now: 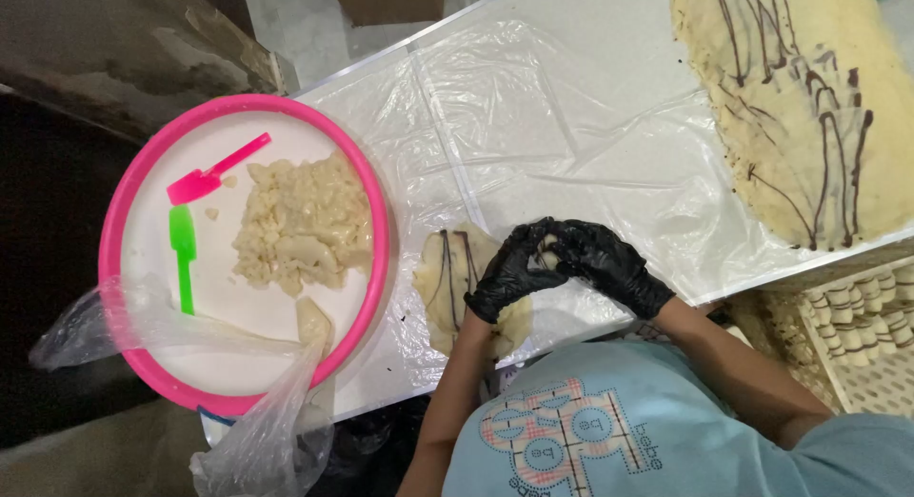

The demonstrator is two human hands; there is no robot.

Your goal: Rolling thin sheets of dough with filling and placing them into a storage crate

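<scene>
Both my hands wear black gloves and meet fingertip to fingertip at the table's near edge. My left hand [509, 268] and my right hand [609, 264] pinch a small pale piece of dough [549, 259] between them. Just under and left of my left hand, a flat pale dough piece [446, 278] with dark stripes lies on the clear plastic sheet [533, 126]. My left hand covers part of that dough piece.
A round white tray with a pink rim [152, 149] at the left holds a lumpy pale filling [300, 221], a pink scoop [214, 173], a green scoop [183, 254] and a clear plastic bag [267, 411]. A large dough sheet with dark lines [800, 107] lies far right. Striped rolls [857, 311] fill a rack at the right.
</scene>
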